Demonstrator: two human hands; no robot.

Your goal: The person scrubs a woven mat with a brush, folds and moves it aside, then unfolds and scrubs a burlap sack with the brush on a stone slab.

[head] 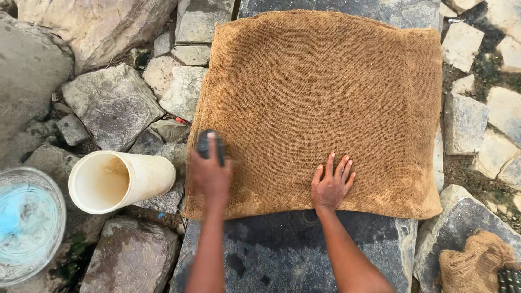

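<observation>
From the head camera, a brown coarse-woven mat [320, 108] lies flat on a dark wet stone slab [282, 255]. The left hand [210, 172] reaches straight forward over the mat's near left edge, its fingers [213, 142] wrapped around a small dark brush [207, 144]. The right hand [331, 187] lies palm-down on the mat near its front edge, fingers spread. A cream plastic jug [116, 180] lies tipped on the rocks just left of the mat.

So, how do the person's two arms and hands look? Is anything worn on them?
Both forearms are bare, with no sleeves in view. The left hand and the right hand wear no gloves, and I see no rings, watch or bracelet on the parts that show. The fingernails look short and unpainted.
</observation>
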